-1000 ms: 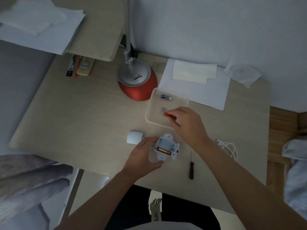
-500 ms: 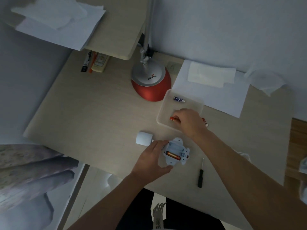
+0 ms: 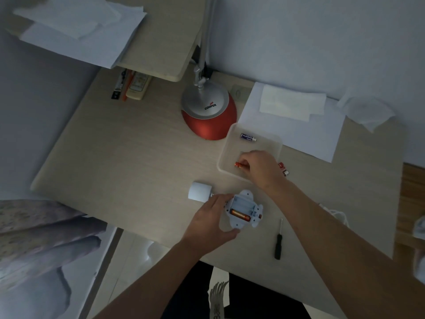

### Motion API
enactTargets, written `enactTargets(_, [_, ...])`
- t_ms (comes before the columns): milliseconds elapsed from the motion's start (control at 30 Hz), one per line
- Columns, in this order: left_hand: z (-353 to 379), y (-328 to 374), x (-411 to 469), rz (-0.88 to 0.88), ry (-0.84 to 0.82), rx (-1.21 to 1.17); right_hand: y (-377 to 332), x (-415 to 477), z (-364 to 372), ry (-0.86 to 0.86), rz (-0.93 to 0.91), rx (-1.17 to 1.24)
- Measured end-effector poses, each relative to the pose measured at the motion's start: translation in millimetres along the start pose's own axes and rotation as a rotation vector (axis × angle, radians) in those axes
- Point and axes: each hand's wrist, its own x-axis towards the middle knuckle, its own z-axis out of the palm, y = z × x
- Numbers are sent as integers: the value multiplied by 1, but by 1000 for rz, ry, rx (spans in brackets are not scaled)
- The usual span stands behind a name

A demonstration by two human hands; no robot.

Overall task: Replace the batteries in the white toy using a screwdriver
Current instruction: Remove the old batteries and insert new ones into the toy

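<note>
Left hand (image 3: 212, 218) grips the white toy (image 3: 243, 204) at the near edge of the bench (image 3: 138, 162); right hand (image 3: 261, 168), just beyond it, pinches an orange battery (image 3: 239, 165) in the clear tray (image 3: 264, 143), its long axis roughly parallel to the toy's empty slots.

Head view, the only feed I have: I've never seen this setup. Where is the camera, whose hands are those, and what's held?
There is no machine: a person works bare-handed, and the one camera sits on their head, looking down at the desk. The left hand grips the white toy, its battery bay open with one fitted battery inside. The right hand pinches an orange battery inside the clear tray, where a blue battery also lies. A screwdriver lies untouched by the right forearm; a red lamp base stands behind.
</note>
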Motion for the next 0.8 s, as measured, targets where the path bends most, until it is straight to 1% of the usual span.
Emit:
enactTargets(67, [0,1,0,-1,1,-3,-1,-3,-3,14,-5,11])
enactTargets(133, [0,1,1,1,5,-6,-4,-12,-9,73,-23,44])
enactTargets(267, [2,-1,0,-4,3,0,-12,-58,-19,343,-80,129])
enactTargets(333, [2,-3,-1,-11,1,2,-13,-88,-14,405,-68,153])
enactTargets(433, [2,-5,0,-1,-4,2,-9,-128,5,390,-6,223])
enactTargets(533, [0,-6,1,20,-18,14,-7,-154,27,330,43,298])
enactTargets(600, [-3,-7,2,27,-33,22,-8,-166,37,292,68,341])
enactTargets(700, [-5,-9,2,44,-47,30,-10,-175,50,276,120,393])
enactTargets(800, [-7,-9,2,64,-60,36,-15,-177,61,276,164,500])
